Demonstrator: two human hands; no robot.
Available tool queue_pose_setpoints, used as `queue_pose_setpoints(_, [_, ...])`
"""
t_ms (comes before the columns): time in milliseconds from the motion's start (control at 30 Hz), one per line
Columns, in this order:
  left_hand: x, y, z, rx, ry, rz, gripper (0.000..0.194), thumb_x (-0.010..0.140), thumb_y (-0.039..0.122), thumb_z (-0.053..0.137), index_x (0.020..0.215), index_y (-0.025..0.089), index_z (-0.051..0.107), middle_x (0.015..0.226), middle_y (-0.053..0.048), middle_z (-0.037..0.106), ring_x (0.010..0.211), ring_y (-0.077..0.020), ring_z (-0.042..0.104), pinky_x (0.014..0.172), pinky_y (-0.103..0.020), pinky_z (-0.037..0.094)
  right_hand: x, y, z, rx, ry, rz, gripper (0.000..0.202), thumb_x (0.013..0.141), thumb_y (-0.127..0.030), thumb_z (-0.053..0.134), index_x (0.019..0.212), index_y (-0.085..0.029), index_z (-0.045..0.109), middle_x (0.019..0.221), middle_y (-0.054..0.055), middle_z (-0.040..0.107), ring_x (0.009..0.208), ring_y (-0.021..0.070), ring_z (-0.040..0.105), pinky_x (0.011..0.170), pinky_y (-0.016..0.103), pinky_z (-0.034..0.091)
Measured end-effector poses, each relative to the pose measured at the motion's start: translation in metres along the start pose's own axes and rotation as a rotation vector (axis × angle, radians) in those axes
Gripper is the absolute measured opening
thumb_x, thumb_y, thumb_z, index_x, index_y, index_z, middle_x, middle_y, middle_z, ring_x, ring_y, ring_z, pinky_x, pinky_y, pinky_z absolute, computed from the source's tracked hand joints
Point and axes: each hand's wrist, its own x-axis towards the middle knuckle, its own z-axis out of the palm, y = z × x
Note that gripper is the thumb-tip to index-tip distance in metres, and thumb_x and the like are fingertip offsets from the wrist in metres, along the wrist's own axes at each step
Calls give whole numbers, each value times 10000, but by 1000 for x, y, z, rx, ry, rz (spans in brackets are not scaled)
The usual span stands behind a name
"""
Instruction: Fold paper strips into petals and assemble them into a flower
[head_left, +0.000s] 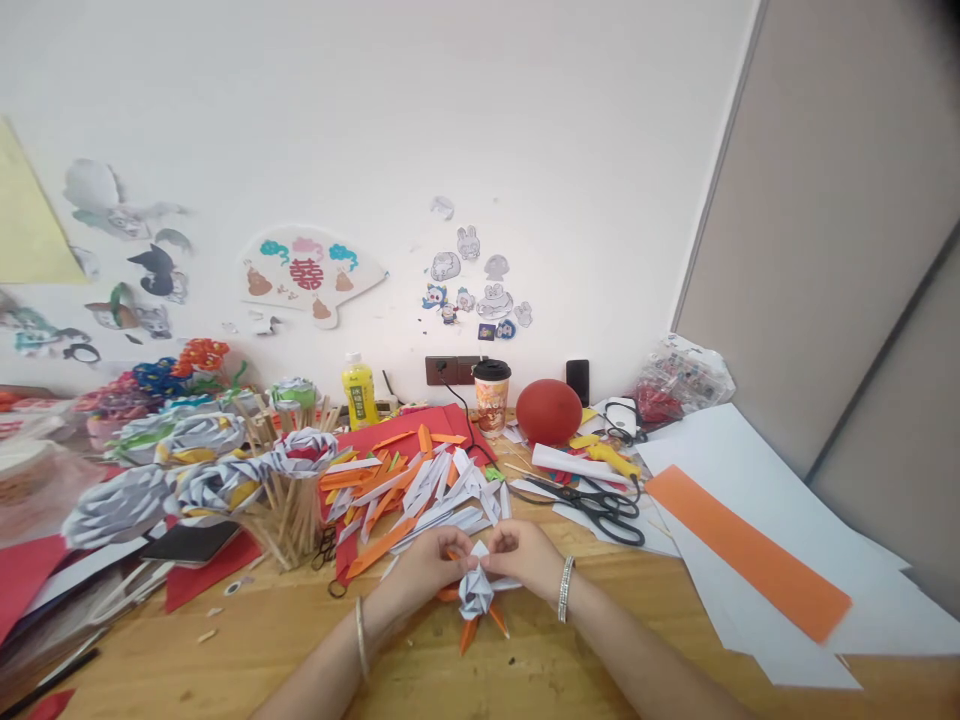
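Between both hands, just above the near middle of the table, is a folded paper flower [475,592] with a white pleated body. Orange pointed strips stick out below it and to its left, and a white one to its right. My left hand [431,562] pinches the left side of its top with thumb and fingers. On the other side, my right hand [527,555] grips the top the same way. Some fingertips are hidden behind the paper. Beyond my hands lies a heap of folded white and orange paper strips [431,480].
Black-handled scissors [600,510] and a yellow glue gun [613,458] lie to the right, near white sheets [757,520] and an orange strip [750,550]. Paper roses on sticks [217,480] stand left. A yellow bottle [360,392], cup [492,398] and red balloon [549,411] stand behind.
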Motion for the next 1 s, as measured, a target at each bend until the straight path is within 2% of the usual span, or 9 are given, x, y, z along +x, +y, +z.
queue_pose_setpoints(200, [-1,0,3,124,93,76,252,660,379,625,613,164,501,546,57,486,516,-101,427,507,-206,334,0,4,1,-196,82,-128,172,621,-123,643,542,-162,495,523,-58,520,519,89,483,504,193,370])
queue_pose_setpoints(300, [-3,4,2,229,112,135,249,660,368,620,583,164,500,552,44,501,544,-115,446,522,-214,339,0,4,0,-216,42,-178,137,639,-126,638,573,-160,522,554,-50,550,546,93,507,528,195,389])
queue_pose_setpoints(433, [-3,7,-3,228,60,100,281,632,405,644,584,158,516,542,35,526,529,-115,467,507,-213,346,-2,-1,-3,-90,-86,-98,87,647,-149,653,651,-150,567,590,-37,585,564,96,546,552,201,422])
queue_pose_setpoints(500, [-3,7,-7,203,-18,27,306,611,434,663,632,150,550,553,25,562,519,-117,492,492,-211,352,-4,-5,-3,-93,-76,-85,90,644,-154,664,647,-146,574,581,-36,583,555,94,541,534,196,410])
queue_pose_setpoints(600, [-3,8,-12,193,-114,-37,328,594,435,679,699,139,585,588,6,613,530,-126,530,484,-208,361,-7,-8,0,-196,-31,-141,104,647,-159,672,609,-151,576,566,-37,575,543,92,519,496,183,381])
queue_pose_setpoints(700, [-4,13,-13,258,-71,-8,274,589,392,680,627,145,567,567,16,601,528,-120,521,485,-201,357,-8,-7,3,-315,28,-245,131,650,-128,660,566,-160,565,570,-35,576,551,97,516,498,184,385])
queue_pose_setpoints(767, [-6,17,-10,321,-18,28,242,600,363,665,582,150,549,558,23,588,526,-114,503,484,-196,347,-6,-3,5,-319,15,-279,107,654,-95,636,598,-164,578,600,-33,592,573,102,534,526,189,408])
queue_pose_setpoints(900, [-13,21,-2,419,38,66,193,639,307,631,557,157,540,568,28,577,543,-109,478,476,-182,321,-4,5,6,-214,-100,-212,89,661,-72,602,667,-161,597,635,-32,611,584,104,563,549,195,435])
queue_pose_setpoints(1000, [-15,22,-3,375,16,46,211,654,343,635,597,157,553,580,24,582,543,-114,493,480,-186,338,-6,4,6,-239,-55,-208,100,630,-76,621,596,-158,577,579,-42,587,555,99,539,523,187,415])
